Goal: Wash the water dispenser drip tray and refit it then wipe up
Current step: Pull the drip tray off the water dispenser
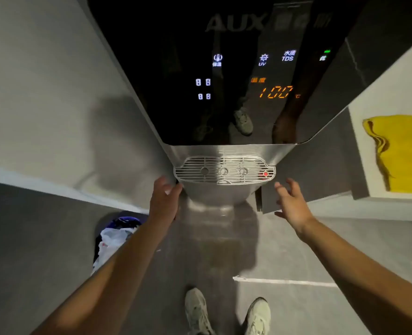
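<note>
Silver drip tray point(224, 169) seated, left hand point(164, 201) at its corner, grasp unclear; right hand point(293, 204) spread, empty.

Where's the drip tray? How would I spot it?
Find the tall black water dispenser with the glowing orange numbers. At the bottom of its shiny front sits the drip tray, between the two hands. It's the only slotted silver grille, with a small red dot.

Open floor point(224, 238) below drip tray point(224, 169), free approach from front. Left of tray: bare wall point(55, 105), clear. Right: dark panel point(304, 184) just beside tray, narrow gap. Bin point(118, 235) low left.
</note>
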The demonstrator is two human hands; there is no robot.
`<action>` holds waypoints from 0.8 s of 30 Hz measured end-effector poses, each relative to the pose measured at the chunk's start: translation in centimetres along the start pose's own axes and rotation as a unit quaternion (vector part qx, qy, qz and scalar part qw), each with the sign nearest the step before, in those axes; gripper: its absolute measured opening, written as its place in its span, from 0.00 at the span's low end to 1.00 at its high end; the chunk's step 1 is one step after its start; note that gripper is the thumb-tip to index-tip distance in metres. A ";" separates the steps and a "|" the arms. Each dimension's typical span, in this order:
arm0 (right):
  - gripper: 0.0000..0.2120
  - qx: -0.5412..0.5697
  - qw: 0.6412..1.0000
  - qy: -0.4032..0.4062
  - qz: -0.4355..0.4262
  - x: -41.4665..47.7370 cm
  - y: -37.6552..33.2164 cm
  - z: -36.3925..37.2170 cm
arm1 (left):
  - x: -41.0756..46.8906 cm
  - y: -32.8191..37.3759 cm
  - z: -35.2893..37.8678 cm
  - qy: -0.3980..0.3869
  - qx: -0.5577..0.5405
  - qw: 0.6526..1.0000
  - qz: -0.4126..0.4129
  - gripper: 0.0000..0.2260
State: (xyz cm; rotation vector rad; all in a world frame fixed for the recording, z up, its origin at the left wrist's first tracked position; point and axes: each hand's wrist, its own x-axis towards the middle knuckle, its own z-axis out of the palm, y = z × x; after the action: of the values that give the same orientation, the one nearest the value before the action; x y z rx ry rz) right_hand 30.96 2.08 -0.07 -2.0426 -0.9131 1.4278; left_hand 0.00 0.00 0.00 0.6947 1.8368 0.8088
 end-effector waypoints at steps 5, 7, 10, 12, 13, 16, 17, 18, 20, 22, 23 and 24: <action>0.21 0.036 0.995 -0.050 0.073 3.9 -1.0 2.7 | 3.6 0.3 2.4 0.029 -0.014 0.999 0.010 0.16; 0.22 0.046 0.993 -0.063 0.090 4.4 -0.9 3.1 | 3.8 -0.2 2.9 0.008 -0.004 1.000 0.026 0.14; 0.18 0.050 0.994 -0.051 0.082 4.4 -0.7 3.5 | 3.7 -0.9 3.2 0.009 0.012 0.999 0.039 0.15; 0.16 0.053 0.996 -0.030 0.064 4.0 -0.2 3.8 | 3.5 -1.0 3.3 0.026 0.016 0.998 0.047 0.15; 0.16 0.058 0.996 -0.023 0.061 3.8 0.0 4.0 | 3.5 -1.1 3.3 0.033 0.016 0.998 0.050 0.15; 0.17 0.080 0.995 -0.015 0.063 3.1 0.9 4.5 | 2.8 -1.5 3.2 0.028 -0.008 0.999 0.036 0.14; 0.17 0.088 0.994 -0.014 0.066 2.8 1.3 4.6 | 2.4 -1.8 3.1 0.020 -0.046 0.999 0.018 0.14; 0.17 0.095 0.993 -0.014 0.068 2.3 1.8 4.6 | 1.8 -2.2 2.9 0.012 -0.085 0.996 -0.002 0.13; 0.17 0.106 0.992 -0.015 0.066 0.7 3.1 4.5 | 0.3 -3.1 2.2 0.013 -0.119 0.993 -0.020 0.12; 0.16 0.106 0.992 -0.018 0.062 -1.5 4.1 4.0 | -1.6 -3.8 1.2 0.009 -0.112 0.994 -0.016 0.11; 0.16 0.104 0.993 -0.019 0.061 -2.9 4.5 3.7 | -2.7 -4.1 0.7 0.006 -0.110 0.994 -0.018 0.12; 0.15 0.105 0.992 -0.019 0.060 -4.4 4.9 3.3 | -4.0 -4.1 0.1 0.006 -0.113 0.993 -0.021 0.13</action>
State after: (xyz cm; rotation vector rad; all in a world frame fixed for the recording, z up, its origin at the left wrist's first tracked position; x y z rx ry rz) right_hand 28.02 -4.39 -1.94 -1.9456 -0.6333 1.5607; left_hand 1.12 -5.54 -1.08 0.5054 1.7304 0.9760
